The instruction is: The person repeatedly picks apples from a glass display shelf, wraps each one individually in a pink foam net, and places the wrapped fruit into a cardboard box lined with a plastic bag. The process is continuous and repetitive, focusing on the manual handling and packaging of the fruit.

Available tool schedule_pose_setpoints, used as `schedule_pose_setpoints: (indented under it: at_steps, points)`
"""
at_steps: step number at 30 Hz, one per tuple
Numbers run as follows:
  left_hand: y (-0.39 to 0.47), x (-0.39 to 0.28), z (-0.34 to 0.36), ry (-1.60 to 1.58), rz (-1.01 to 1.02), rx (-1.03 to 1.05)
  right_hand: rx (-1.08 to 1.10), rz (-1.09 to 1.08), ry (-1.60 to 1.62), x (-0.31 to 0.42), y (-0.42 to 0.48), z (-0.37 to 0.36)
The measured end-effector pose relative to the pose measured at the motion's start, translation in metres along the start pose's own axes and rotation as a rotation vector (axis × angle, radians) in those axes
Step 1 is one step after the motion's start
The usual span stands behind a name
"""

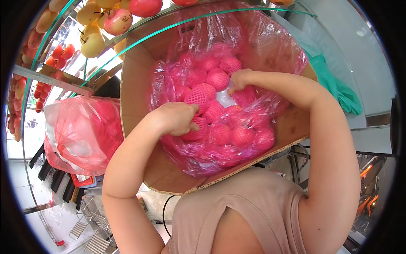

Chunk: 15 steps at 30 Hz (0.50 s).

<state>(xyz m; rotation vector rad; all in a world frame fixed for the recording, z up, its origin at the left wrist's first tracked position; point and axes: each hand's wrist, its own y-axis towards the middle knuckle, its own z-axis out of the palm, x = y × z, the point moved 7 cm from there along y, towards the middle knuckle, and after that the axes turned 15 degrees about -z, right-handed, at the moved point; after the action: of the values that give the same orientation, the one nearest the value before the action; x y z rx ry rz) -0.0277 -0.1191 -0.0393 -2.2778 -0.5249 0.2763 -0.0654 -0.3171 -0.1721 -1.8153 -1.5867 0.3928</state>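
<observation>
A cardboard box [136, 92] stands against my front, lined with a pink plastic bag [266, 41]. Inside lie several round fruits in pink foam nets [217, 79]. My left hand [177, 119] is at the left of the pile, its fingers at a foam-netted fruit [196, 99] and another just below; whether it grips either is not clear. On the right side my right hand [240, 81] reaches down with bent fingers touching a netted piece [244, 96]; its grip is partly hidden. Between the hands a pale surface [224, 96] shows among the fruits.
A glass shelf edge [177, 23] crosses above the box's far side, with yellow and red fruits [93, 45] at upper left. Left of the box sits a filled pink plastic bag [79, 136]. A green plastic bag [336, 85] lies at the right. Black handles [58, 181] stick out at lower left.
</observation>
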Motion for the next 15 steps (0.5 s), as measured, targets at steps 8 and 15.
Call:
schedule_pose_setpoints:
  at_steps: [8, 15]
  points:
    - [0.001, 0.002, -0.003, -0.008, 0.012, -0.024, -0.46, -0.349, -0.628, 0.049, 0.035, -0.017]
    - [0.0, 0.0, -0.017, -0.055, 0.049, -0.195, -0.493, -0.327, -0.364, 0.038, 0.007, -0.045]
